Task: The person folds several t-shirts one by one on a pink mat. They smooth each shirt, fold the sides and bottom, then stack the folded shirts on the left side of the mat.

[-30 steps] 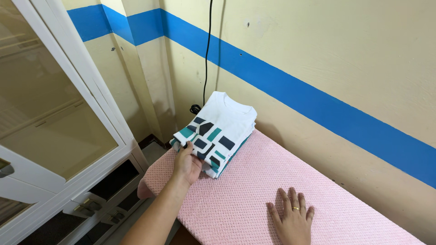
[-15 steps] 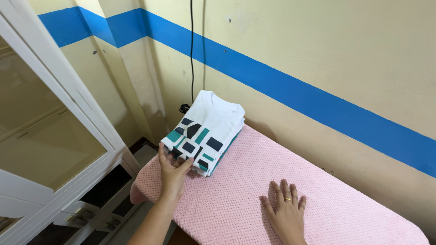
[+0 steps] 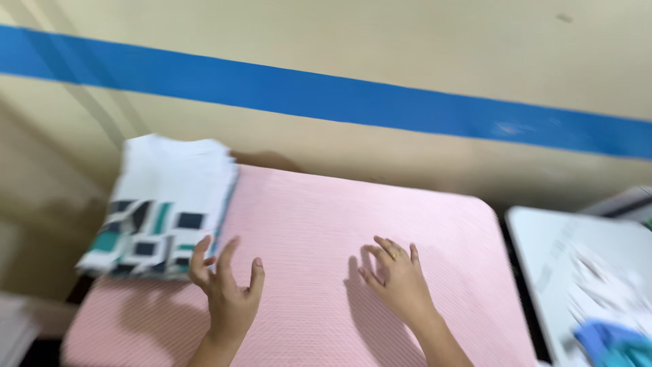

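Left hand (image 3: 227,295), grip spread wide and holding nothing, hovers nearest the folded patterned stack (image 3: 163,207) at its eleven o'clock on the pink bench (image 3: 353,224), apparently just clear through blur.

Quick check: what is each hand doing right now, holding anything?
Left hand: open, fingers spread, empty, beside the folded patterned shirts.
Right hand: open, empty, resting on the pink board.

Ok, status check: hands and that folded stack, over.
Left hand open, fingers spread, just off the folded stack. Right hand open, flat on the pink board. Stack sits at the board's left end. Nothing between hands and stack.
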